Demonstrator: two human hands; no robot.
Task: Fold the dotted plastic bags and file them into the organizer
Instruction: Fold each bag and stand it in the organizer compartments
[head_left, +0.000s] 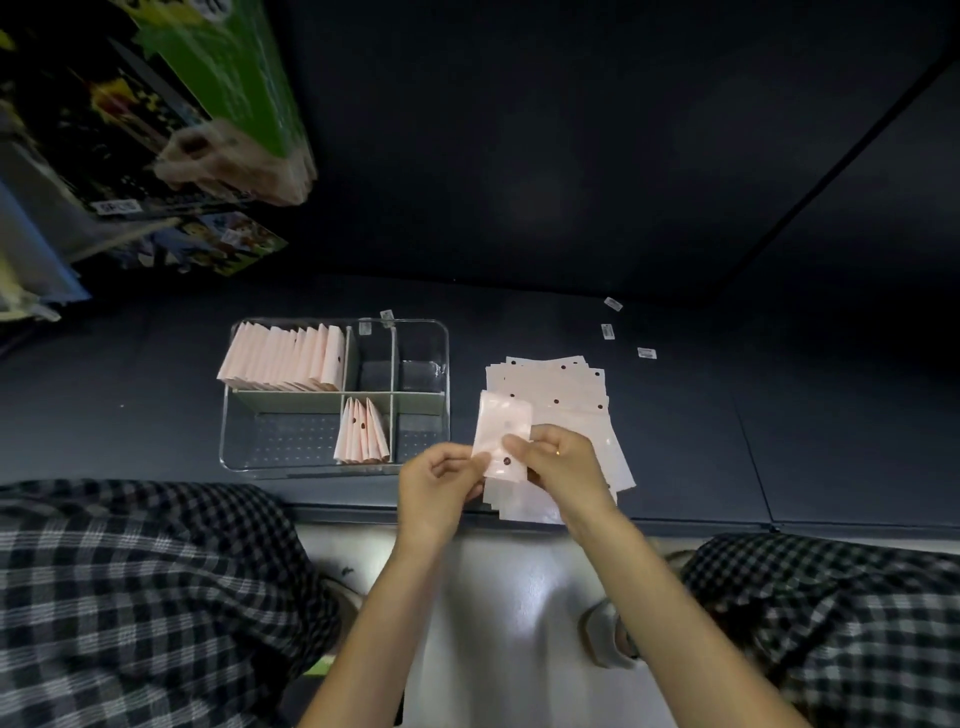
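While both hands (498, 462) pinch folded bag (503, 435), organizer (335, 395) beside, stack (561, 395) beneath

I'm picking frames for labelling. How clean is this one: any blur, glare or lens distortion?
Head view: wide-angle bending curves the dark table edge; the boxes at upper left are smeared; dim overall, with glare on the pale floor. The folded bag, pinched by left hand and right hand, is slightly soft; the organizer reads clearly.

Organizer (332, 467) lies left of bag stack (571, 395).
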